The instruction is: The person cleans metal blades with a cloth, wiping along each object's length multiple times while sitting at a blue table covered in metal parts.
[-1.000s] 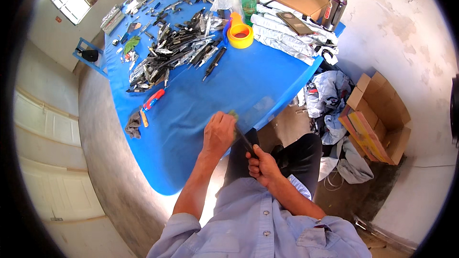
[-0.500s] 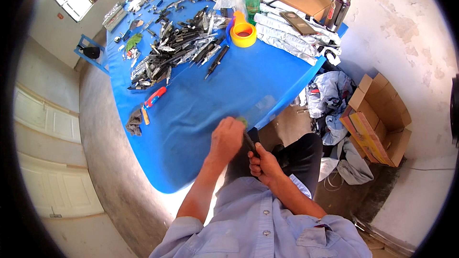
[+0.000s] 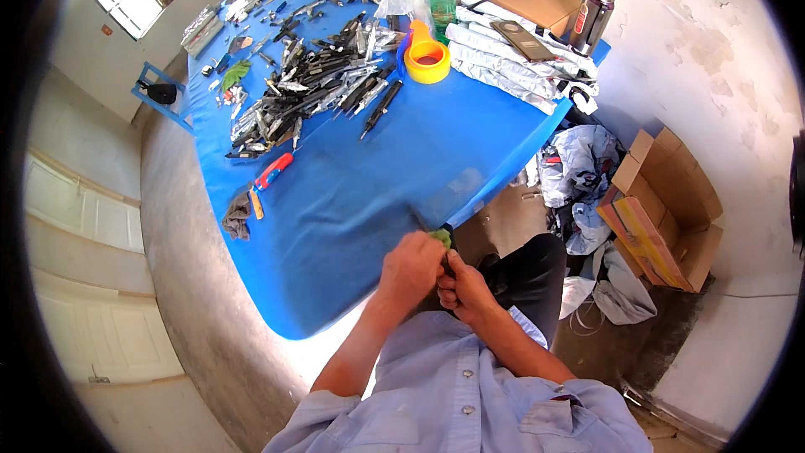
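Observation:
Just off the table's near edge, my two hands work close together in front of my shirt. My right hand [image 3: 464, 288] is closed around a dark, slim rod-like piece, of which only a little shows between the hands. Closed over its upper part is my left hand [image 3: 411, 267], with a crumpled green scrap, apparently cloth [image 3: 441, 237], sticking out past the fingers. The far end of the dark piece is hidden, so its kind is unclear. Beyond the hands, a large heap of slim black and silver metal parts [image 3: 310, 88] covers the middle of the blue-covered table [image 3: 335, 193].
A red-handled tool [image 3: 273, 170] and a grey rag [image 3: 237, 216] lie at the table's left edge. Farther back are a yellow tape roll [image 3: 427, 62], a green bottle [image 3: 441, 0], folded white bags [image 3: 495, 59] and a flask [image 3: 592, 17]. An open carton [image 3: 671, 210] stands right.
My left hand has moved down and right along the dark piece, closer to my right hand. More of the green scrap shows now, and less of the dark piece. My right hand stays put.

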Action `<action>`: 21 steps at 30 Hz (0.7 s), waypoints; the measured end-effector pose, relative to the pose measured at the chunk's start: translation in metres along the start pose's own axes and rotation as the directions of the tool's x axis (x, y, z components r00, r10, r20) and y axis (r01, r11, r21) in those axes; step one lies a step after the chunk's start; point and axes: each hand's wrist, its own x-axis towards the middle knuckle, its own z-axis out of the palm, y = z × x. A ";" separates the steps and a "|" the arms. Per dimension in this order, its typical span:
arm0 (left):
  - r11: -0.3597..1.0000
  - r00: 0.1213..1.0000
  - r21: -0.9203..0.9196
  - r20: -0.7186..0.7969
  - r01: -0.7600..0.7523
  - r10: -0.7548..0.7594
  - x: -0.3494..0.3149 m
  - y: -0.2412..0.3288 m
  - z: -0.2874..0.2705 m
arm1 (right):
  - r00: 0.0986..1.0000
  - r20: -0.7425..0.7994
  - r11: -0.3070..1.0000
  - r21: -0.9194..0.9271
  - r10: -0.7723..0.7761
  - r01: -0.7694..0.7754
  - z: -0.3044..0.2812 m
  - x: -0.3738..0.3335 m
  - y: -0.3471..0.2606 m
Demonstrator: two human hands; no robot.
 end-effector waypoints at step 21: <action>0.841 0.752 0.054 -0.482 0.539 -0.451 -0.033 -0.112 -0.068 | 0.957 -0.092 0.957 0.063 -0.277 0.283 -0.074 -0.039 -0.025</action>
